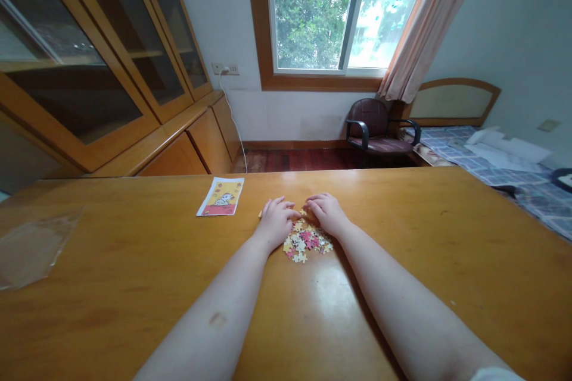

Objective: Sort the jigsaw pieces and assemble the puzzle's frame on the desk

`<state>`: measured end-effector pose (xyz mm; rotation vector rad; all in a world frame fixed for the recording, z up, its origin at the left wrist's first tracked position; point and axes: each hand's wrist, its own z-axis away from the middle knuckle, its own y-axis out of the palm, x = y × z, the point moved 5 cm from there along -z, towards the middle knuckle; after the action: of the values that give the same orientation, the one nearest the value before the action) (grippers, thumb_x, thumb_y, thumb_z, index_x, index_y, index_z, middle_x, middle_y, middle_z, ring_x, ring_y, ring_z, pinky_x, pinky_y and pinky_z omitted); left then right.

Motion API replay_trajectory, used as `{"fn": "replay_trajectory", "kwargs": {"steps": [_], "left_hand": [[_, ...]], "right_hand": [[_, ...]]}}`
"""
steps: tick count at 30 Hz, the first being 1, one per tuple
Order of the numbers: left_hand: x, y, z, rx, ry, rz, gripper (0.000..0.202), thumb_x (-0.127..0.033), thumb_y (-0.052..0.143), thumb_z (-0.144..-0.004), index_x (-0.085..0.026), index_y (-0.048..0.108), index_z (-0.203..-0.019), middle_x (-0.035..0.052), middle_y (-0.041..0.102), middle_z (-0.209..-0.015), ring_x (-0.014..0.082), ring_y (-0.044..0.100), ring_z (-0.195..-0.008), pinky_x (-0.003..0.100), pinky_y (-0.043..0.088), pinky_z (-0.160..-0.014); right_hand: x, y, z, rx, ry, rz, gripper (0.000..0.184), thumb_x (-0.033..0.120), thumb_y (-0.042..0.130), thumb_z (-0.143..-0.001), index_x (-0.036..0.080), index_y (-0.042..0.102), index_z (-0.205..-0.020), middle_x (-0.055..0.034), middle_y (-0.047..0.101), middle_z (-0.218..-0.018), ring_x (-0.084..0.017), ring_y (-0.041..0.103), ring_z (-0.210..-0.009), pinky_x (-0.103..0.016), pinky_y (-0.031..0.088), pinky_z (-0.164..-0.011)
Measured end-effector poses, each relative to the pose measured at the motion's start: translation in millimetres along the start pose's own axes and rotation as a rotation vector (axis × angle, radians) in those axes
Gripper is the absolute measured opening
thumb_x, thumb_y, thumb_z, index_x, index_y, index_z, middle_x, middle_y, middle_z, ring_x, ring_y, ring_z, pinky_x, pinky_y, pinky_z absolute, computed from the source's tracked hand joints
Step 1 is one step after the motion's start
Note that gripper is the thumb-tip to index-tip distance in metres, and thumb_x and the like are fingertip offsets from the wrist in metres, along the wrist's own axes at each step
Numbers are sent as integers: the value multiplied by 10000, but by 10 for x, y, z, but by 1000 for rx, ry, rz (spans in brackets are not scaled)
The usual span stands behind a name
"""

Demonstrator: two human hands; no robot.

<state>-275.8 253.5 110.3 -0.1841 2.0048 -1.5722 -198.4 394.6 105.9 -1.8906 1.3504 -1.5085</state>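
A small heap of several loose jigsaw pieces [305, 242], yellow, red and white, lies on the wooden table [134, 262]. My left hand [276, 219] rests at the heap's far left edge, fingers curled toward the middle. My right hand [325, 211] rests at the heap's far right edge, fingers curled inward so the fingertips of both hands nearly meet over a piece. What the fingertips pinch is too small to make out. A printed picture card [221, 196] with a yellow and red design lies flat to the left of my left hand.
A crumpled clear plastic bag [33, 244] lies near the table's left edge. Wooden glass-door cabinets [102, 65] line the left wall. Beyond the table stand a dark armchair [373, 128] under the window and a bed [504, 172] at the right.
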Motion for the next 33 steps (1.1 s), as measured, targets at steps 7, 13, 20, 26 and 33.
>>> {"fn": "replay_trajectory", "kwargs": {"steps": [7,13,20,26,33], "left_hand": [[84,-28,-18,-82,-112,-16,438,-133,482,-768,-324,683,-1108,22,527,-1362,259,397,-1300,501,253,-1114],[158,-29,-17,-125,-181,-40,403,-144,471,-782,-336,705,-1048,2,587,-1288,252,410,-1287,488,259,-1113],[104,61,-12,4,-133,-74,435,-222,484,-803,-413,637,-1163,-28,445,-1440,321,266,-1378,579,153,-1116],[166,-50,-7,-79,-298,-75,387,-182,465,-807,-354,702,-1060,-4,569,-1321,278,352,-1332,523,216,-1120],[115,31,-23,-44,-155,-62,457,-151,473,-783,-396,668,-1116,-23,539,-1353,279,330,-1347,535,191,-1126]], "right_hand": [[8,-3,-13,8,-35,-43,432,352,380,-960,248,764,-789,-32,713,-1015,-184,592,-979,-346,400,-928],[-8,56,8,102,1,1,434,387,345,-968,281,761,-903,-41,678,-1134,-213,541,-1110,-418,341,-1013],[39,3,10,86,-49,-39,403,406,377,-955,291,759,-901,-35,637,-1208,-238,449,-1215,-479,266,-1061],[72,36,19,212,-37,-28,440,394,352,-961,311,766,-836,-2,642,-1211,-252,439,-1227,-517,196,-1082],[21,51,36,198,24,34,412,436,318,-970,329,702,-1077,-37,553,-1332,-260,377,-1287,-555,159,-1086]]}}
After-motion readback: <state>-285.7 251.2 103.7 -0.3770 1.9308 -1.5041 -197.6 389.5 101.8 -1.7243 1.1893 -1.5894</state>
